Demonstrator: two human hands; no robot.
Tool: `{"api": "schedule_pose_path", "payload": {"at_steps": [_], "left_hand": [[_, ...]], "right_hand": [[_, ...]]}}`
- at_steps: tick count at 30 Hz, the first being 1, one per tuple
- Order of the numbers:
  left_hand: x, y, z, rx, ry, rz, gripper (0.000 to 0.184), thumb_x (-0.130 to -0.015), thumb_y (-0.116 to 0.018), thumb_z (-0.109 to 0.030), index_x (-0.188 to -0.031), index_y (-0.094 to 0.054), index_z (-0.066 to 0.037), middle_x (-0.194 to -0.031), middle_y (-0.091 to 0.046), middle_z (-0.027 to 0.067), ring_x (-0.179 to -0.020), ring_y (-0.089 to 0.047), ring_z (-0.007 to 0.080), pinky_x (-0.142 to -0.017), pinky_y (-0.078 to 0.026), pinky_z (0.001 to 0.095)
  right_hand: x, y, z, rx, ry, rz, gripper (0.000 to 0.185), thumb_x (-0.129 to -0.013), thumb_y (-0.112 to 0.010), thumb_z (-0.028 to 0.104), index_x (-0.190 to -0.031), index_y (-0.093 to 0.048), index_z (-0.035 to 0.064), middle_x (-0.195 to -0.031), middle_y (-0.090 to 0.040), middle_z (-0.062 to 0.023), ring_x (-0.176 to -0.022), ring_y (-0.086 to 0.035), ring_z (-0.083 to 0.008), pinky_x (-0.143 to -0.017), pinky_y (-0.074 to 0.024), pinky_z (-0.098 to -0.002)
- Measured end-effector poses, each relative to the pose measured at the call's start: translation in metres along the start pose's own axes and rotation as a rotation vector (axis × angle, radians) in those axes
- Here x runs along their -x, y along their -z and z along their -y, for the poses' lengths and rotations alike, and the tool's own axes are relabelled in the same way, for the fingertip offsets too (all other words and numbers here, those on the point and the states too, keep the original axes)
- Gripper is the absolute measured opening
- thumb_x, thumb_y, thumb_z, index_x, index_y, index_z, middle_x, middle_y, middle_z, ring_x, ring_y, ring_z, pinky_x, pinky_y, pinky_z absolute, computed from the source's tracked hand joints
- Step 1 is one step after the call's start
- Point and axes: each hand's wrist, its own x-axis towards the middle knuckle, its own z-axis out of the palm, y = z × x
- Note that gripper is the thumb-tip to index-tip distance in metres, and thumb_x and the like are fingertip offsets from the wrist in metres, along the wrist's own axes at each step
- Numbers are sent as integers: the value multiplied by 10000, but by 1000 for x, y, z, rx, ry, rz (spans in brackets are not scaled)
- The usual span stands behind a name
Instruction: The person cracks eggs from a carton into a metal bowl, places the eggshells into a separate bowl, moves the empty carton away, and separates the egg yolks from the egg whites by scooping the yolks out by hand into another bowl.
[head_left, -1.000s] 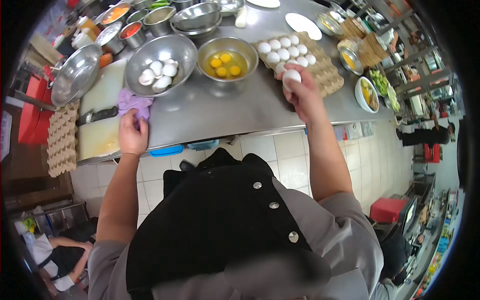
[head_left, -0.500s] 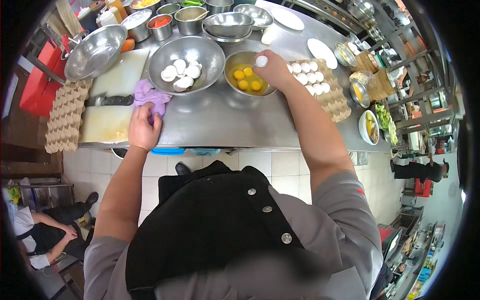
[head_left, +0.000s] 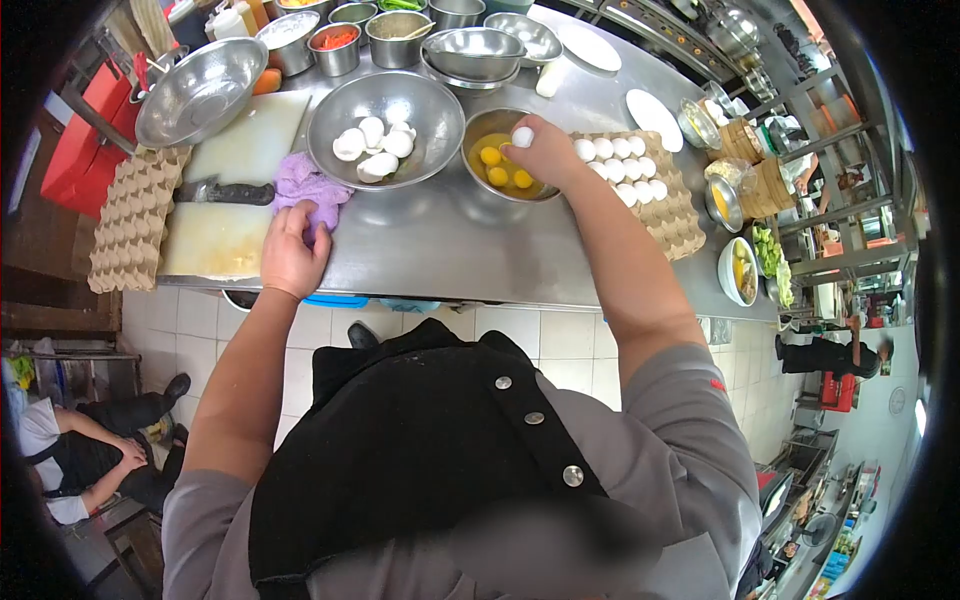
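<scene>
Our right hand (head_left: 548,157) is grasping a white oval egg (head_left: 522,137) over a round steel bowl (head_left: 490,121) of yellow yolks (head_left: 497,177), our left hand (head_left: 295,253) is touching a crumpled purple cloth (head_left: 308,188), whether gripping we cannot tell, a brown cardboard egg tray (head_left: 677,218) lying rightward

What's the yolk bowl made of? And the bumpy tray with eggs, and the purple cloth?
The yolk bowl looks like shiny metal, probably steel: silvery, with bright reflections. The egg tray seems to be matte pressed paper pulp: brownish, with moulded cups. The purple cloth looks like dull fabric, bunched in folds; I can't tell which fibre.
</scene>
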Motion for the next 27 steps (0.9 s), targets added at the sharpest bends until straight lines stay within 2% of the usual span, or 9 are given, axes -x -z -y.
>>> {"api": "schedule_pose_path", "payload": {"at_steps": [10, 13, 22, 24, 26, 27], "left_hand": [[0, -1, 0, 18, -3, 2, 300, -882, -686, -149, -1166, -602, -101, -934, -611, 154, -857, -622, 344, -770, -519, 459], [0, 0, 0, -5, -5, 7, 302, -881, -687, -150, -1167, -605, -101, -932, -612, 153, -857, -622, 343, -768, -519, 456], [0, 3, -4, -4, 15, 23, 305, -890, -684, -128, -1181, -609, -77, -942, -608, 160, -856, -615, 341, -777, -519, 438], [-2, 4, -4, 6, 23, 25, 299, -894, -682, -128, -1179, -614, -71, -941, -609, 162, -857, -615, 340, -777, -518, 439], [2, 2, -5, 12, 21, 23, 296, -891, -684, -130, -1174, -617, -77, -938, -611, 161, -857, -618, 338, -773, -519, 442], [2, 1, -4, 10, 10, 13, 295, -885, -686, -132, -1169, -617, -85, -936, -612, 158, -857, -621, 337, -768, -521, 445]], "right_hand": [[-4, 1, 0, 74, 13, 33, 563, -884, -748, 451, -1255, -614, 49, -1193, -701, -222, -1140, -663, -391, -983, -525, -455], [-4, 0, -3, 149, 101, -37, 515, -897, -740, 454, -1217, -618, 70, -1057, -729, -218, -1009, -708, -363, -878, -561, -444], [0, 30, 19, 338, 104, 52, 561, -823, -804, 327, -1280, -596, 77, -1121, -709, -226, -1079, -681, -393, -927, -549, -436], [-5, 37, 41, 204, 233, -134, 626, -811, -833, 357, -1317, -584, 83, -1125, -708, -206, -1098, -680, -351, -919, -550, -427], [13, 64, 101, -34, 248, -126, 697, -792, -818, 440, -1329, -585, 61, -1196, -701, -189, -1119, -684, -324, -981, -540, -420], [10, 64, 116, -43, 361, -240, 637, -818, -796, 459, -1288, -620, 68, -1135, -718, -168, -1060, -700, -305, -935, -552, -412]]}}
